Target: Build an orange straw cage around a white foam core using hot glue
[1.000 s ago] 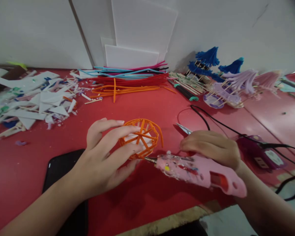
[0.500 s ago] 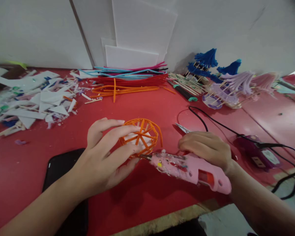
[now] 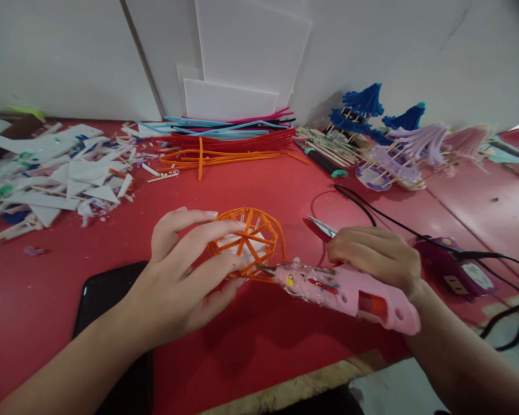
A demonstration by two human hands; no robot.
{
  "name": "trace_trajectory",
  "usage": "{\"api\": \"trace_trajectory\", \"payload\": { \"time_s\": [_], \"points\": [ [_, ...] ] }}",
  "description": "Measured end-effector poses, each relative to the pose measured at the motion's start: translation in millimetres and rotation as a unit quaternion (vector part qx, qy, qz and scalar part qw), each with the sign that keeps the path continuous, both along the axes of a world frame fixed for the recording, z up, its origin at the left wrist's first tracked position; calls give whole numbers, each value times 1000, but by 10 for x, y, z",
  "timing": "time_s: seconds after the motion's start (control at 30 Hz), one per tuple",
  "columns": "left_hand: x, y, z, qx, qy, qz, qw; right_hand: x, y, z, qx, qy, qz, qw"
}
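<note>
From my remote seat, the nearest thing I see is the worn front edge of the red table (image 3: 185, 374), with a dark flat device (image 3: 108, 291) lying partly under the left forearm. Just beyond it, my left hand (image 3: 185, 274) has its grip closed about the left side of a round orange frame (image 3: 253, 237), spoked like a wheel, with a white piece inside; I cannot tell whether the frame rests on the table. My right hand (image 3: 376, 259) has its grip clamped on a pink glue gun (image 3: 350, 298), whose dark nozzle points left at the frame's near rim; I can't make out actual contact. Just past the right knuckles a silver blade (image 3: 322, 226) pokes out, and well to the right sits a purple box (image 3: 458, 270) by a black cord (image 3: 398, 219). Farther off, white scraps (image 3: 78, 176) heap at the left, orange strips (image 3: 229, 158) lie mid-table, and small purple (image 3: 428, 144) and blue models (image 3: 365, 99) stand at the right. White boards (image 3: 253, 49) lean against the wall behind.
</note>
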State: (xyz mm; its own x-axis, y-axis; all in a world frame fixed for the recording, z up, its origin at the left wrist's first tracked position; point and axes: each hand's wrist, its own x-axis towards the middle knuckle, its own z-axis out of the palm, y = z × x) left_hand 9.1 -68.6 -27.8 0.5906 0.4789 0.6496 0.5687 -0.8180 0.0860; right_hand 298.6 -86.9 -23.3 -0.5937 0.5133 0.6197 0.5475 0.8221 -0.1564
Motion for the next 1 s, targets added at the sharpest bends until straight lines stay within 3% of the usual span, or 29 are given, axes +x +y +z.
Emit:
{"api": "trace_trajectory", "payload": {
  "time_s": [0.2,0.47,0.73,0.83,0.93,1.0],
  "points": [
    [-1,0,-28,-8,-12,6,1000,88,26,-37,8,12,-5,1000],
    [2,2,-13,-4,-7,5,1000,112,-8,89,7,-44,-33,998],
    [8,10,6,-6,-5,3,1000,211,15,108,25,-50,-85,995],
    [2,13,6,-3,5,-5,1000,255,77,109,-20,-83,-158,984],
    [1,12,10,-2,11,-10,1000,316,167,9,-85,-153,-282,943],
    [3,7,12,-8,4,-6,1000,383,228,-109,-113,-190,-317,923]
  ]
}}
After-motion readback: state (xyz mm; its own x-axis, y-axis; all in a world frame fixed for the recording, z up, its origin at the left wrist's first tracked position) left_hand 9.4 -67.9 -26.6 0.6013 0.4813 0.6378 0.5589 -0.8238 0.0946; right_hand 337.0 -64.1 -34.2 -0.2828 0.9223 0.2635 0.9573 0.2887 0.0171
